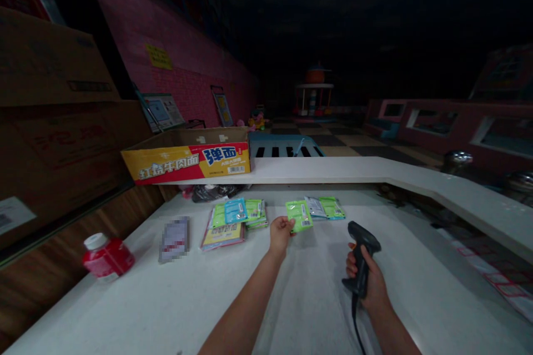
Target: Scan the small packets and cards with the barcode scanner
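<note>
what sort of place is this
Probably a checkout counter in a children's play area: the right hand grips a handheld scanner, the left hand holds a green packet, and a carousel-like structure stands beyond.

Middle packet (298, 213): bright green. Packet on top of left pile (236, 211): light blue. Scanner (361, 269), near right: black. Bottle (109, 259), left: red, white cap (95, 241). Open box (175, 166), far left: red and yellow, bit of blue. Wall (187, 89), far left: pink, brick pattern. Floor (350, 139), far: dark and light checks.
</note>
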Motion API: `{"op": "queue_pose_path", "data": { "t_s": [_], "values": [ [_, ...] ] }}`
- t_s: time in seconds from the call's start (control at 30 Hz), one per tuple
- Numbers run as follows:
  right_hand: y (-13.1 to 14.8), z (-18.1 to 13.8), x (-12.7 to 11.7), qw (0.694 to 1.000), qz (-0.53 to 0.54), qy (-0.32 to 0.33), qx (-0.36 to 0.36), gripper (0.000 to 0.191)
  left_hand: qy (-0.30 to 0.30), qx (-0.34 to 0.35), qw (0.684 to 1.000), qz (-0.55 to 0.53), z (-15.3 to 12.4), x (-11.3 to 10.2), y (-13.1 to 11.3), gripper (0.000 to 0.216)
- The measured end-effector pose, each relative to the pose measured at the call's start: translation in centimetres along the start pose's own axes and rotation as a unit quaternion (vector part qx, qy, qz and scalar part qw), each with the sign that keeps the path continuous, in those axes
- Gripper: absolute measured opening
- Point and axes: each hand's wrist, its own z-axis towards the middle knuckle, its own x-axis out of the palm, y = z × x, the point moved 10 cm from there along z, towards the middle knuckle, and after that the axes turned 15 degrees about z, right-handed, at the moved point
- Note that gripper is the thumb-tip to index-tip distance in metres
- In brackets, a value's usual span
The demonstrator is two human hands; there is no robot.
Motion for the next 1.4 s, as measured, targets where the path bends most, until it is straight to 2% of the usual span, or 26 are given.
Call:
{"op": "queue_pose_path", "data": {
  "t_s": [0.17,0.27,0.4,0.57,0.73,0.8,0.9,1.03,1.23,1.4],
  "values": [
    [-0.1,0.2,-0.1,0.999,0.039,-0.024,-0.005,0.040,0.052,-0.024,0.998,-0.011,3.6,6.6,-0.4,0.026],
    [-0.2,0.4,0.0,0.999,0.035,-0.027,-0.011,0.040,0.019,-0.049,0.997,0.055,5.9,9.1,0.0,0.015],
    [-0.2,0.8,-0.2,0.999,0.033,-0.037,-0.021,0.040,-0.007,-0.062,0.991,0.118,8.3,12.2,0.4,0.014],
    [-0.4,1.1,-0.4,0.998,0.036,-0.049,-0.015,0.038,-0.024,-0.057,0.980,0.190,9.8,14.3,0.8,0.014],
    [-0.4,1.1,-0.4,0.998,0.035,-0.048,-0.019,0.038,-0.034,-0.017,0.962,0.269,9.5,13.7,-0.8,0.016],
    [-0.4,1.1,-0.3,0.998,0.037,-0.048,-0.022,0.038,-0.038,0.043,0.931,0.360,8.8,13.3,-2.5,0.013],
    [-0.3,1.0,-0.2,0.998,0.037,-0.051,-0.023,0.040,-0.019,0.156,0.842,0.517,7.2,13.9,-5.0,0.004],
    [-0.2,0.8,0.0,0.998,0.029,-0.050,-0.025,0.041,0.017,0.248,0.756,0.606,4.7,14.7,-5.7,0.014],
    [-0.2,1.0,-0.2,0.998,0.034,-0.049,-0.027,0.043,0.077,0.309,0.698,0.642,2.5,16.2,-3.6,0.026],
    [-0.1,1.2,-0.4,0.998,0.026,-0.050,-0.041,0.043,0.108,0.295,0.670,0.673,3.1,16.9,-1.6,0.041]
  ]
}}
